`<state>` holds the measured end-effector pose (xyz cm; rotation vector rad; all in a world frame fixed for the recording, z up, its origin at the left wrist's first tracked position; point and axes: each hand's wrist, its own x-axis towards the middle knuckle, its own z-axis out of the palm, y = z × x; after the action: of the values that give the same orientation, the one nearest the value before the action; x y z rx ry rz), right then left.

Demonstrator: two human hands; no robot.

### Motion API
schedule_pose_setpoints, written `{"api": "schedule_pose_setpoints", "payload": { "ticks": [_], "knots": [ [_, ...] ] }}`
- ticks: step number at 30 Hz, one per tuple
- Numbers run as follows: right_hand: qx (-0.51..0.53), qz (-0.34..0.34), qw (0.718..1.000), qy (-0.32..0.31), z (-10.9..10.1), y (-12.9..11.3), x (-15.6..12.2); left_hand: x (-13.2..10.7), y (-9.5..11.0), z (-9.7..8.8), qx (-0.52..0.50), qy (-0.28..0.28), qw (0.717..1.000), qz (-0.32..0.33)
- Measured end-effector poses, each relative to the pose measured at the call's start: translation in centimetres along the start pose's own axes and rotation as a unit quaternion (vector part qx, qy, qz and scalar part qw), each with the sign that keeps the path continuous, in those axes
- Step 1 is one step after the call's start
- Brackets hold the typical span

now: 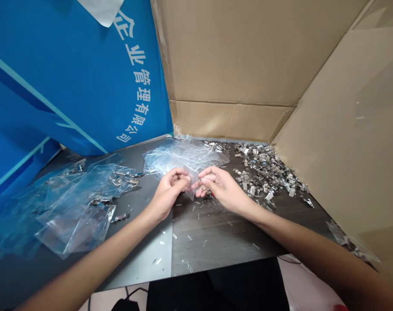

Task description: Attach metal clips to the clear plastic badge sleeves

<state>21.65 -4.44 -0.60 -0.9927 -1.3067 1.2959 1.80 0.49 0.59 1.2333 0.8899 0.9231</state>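
Between my two hands, over the middle of the table, is a clear plastic badge sleeve [191, 176]. My left hand [174, 186] pinches its left side between thumb and fingers. My right hand [217, 186] is closed at the sleeve's right edge, thumb against the fingertips; what lies inside that pinch is too small to make out. Just behind the hands lies a pile of loose clear sleeves [173, 151]. Metal badge clips [264, 166] are heaped to the right of my right hand.
At left, a pile of clear sleeves with clips attached [82, 203] covers the table. Small clear plastic bits [190, 237] are scattered near the front edge. A blue printed panel [86, 77] and cardboard walls [231, 56] enclose the back and right.
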Motion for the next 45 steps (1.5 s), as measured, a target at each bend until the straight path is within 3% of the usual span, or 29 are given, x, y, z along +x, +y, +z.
{"api": "schedule_pose_setpoints", "payload": {
  "ticks": [4, 12, 23, 29, 33, 38, 45],
  "knots": [
    [0.04, 0.036, 0.998, -0.018, 0.0, -0.5, 0.0, 0.0, 0.1, -0.1, 0.042, 0.004, 0.999, 0.028],
    [0.08, 0.051, 0.995, 0.038, 0.0, -0.4, -0.2, -0.1, 0.1, -0.2, 0.043, -0.012, 0.999, 0.031],
    [0.025, 0.045, 0.999, -0.016, -0.1, -1.1, -0.5, -0.4, -0.1, -0.2, 0.024, -0.029, 0.999, 0.02],
    [0.045, 0.049, 0.997, 0.035, -0.1, -0.6, -0.3, -0.2, -0.4, -0.4, 0.102, -0.021, 0.993, 0.059],
    [0.086, 0.063, 0.994, 0.018, 0.0, -0.7, -0.5, 0.1, -0.9, -0.5, 0.132, -0.012, 0.989, 0.061],
    [0.113, 0.086, 0.99, 0.003, 0.0, -1.1, -0.7, 0.1, -0.9, -0.3, 0.096, -0.023, 0.993, 0.065],
    [0.145, 0.109, 0.983, 0.024, 0.0, -1.4, -0.6, 0.0, 0.0, -0.5, -0.048, -0.098, 0.994, -0.025]
  ]
}}
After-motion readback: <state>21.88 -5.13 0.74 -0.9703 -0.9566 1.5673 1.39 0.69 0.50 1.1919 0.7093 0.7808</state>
